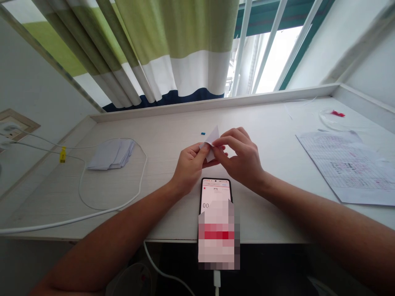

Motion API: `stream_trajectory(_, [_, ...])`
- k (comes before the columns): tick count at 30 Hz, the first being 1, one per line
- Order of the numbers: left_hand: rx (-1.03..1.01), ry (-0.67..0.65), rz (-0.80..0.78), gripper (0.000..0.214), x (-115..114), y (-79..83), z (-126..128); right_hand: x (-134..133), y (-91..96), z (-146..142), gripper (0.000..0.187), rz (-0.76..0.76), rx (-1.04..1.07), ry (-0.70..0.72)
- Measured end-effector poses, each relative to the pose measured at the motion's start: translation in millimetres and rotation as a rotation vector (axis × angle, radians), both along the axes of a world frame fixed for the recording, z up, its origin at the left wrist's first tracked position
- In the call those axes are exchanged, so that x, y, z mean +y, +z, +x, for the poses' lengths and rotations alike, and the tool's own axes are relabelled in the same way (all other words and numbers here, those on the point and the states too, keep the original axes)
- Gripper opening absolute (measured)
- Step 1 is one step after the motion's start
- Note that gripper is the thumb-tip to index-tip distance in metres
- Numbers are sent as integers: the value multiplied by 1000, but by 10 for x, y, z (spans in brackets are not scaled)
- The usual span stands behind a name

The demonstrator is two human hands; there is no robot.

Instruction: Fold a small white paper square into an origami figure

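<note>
**Neatly pinched: two hands on a small folded paper**

Centrally in the frame, just above the desk (271,127), both bare hands held one small folded paper (212,142). It was white, thin and crisply creased, with a pointed corner standing up. The left hand (189,164) had its thumb and curled fingers closed on the paper's lower edge. The right hand (242,158) pinched the upper part between thumb and forefinger, the other fingers bent behind. Most of the paper was hidden by the fingers, so its full shape could not be told.

The desk was pale, with a fine wood-grain texture and a raised lip along its far edge. A phone (216,197) lay flat just below the hands, its dark frame rectangular and its screen blurred out. A loose stack of white slips (111,154) sat at centre left, fanned slightly, and a smooth white cable (117,205) looped around it. A tiny blue piece (203,133) lay just above the hands.

At the right, a printed sheet (348,168) ruled in a table ran off the frame edge. In the upper right lay what might have been a clear plastic bag (327,117) with a small red piece (338,113) in it; the glare made it hard to read. A pleated curtain (173,49) in green, white and navy bands hung across the upper left.
</note>
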State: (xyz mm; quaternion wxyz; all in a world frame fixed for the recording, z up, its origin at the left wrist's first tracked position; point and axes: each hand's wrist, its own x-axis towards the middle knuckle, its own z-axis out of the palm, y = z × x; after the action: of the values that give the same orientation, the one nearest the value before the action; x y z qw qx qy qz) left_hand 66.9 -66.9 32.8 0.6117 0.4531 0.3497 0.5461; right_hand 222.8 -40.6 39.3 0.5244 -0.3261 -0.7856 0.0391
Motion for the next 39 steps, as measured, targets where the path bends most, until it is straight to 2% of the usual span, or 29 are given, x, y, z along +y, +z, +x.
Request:
stream_trajectory(7, [-92,33,-44,24,-9,37,-6,12,23,60,13,113,-162,23])
stream_trajectory(11, [-90,44,-18,28,11,76,-46,-6,32,77,18,77,-197,-12])
stream_trajectory(14, [-75,42,19,29,25,82,-66,-15,50,88,22,42,-189,-8])
stream_trajectory(18, [-47,9,32,34,33,41,-68,2,78,111,23,34,-85,65])
stream_trajectory(25, [46,-25,89,35,43,-26,-76,1,71,125,23,-207,-2,176])
stream_trajectory(32, [20,-85,83,29,42,-42,-71,-45,102,99,15,-479,178,194])
stream_trajectory(37, [-23,-44,52,24,49,-42,-50,-19,57,82,37,-633,285,207])
stream_trajectory(39, [-33,-17,26,25,50,-36,-43,-6,39,79,36,-688,274,188])
